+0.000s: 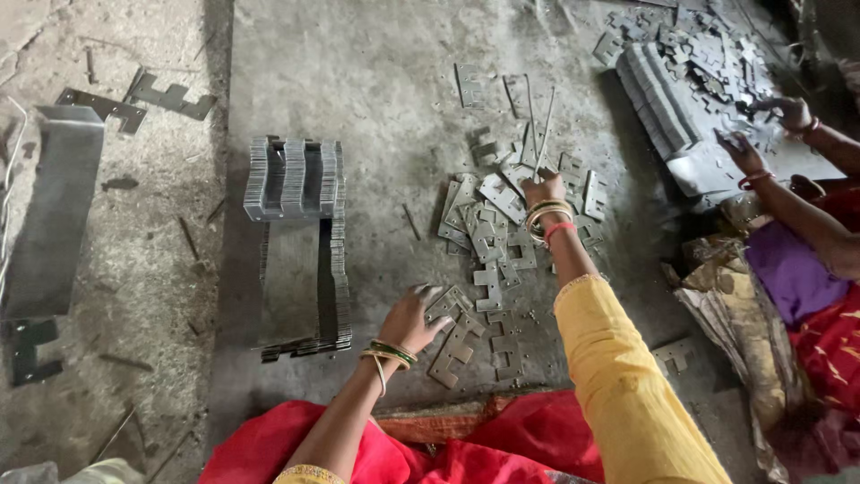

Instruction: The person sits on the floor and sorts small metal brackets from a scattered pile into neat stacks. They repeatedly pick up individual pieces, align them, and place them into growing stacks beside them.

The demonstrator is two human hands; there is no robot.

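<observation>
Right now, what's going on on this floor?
A person sits on the concrete floor sorting flat notched metal plates. The left hand grips a few plates, and the right hand reaches into the loose scatter of plates. A neat stacked row stands to the left. At upper right, a co-worker's hands pick through another pile.

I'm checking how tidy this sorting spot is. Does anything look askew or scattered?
Yes. Next to the neatly stacked metal plates, the loose notched plates lie jumbled and overlapping on the concrete floor between the left hand and right hand. Two stray brackets lie apart at upper left.
</observation>
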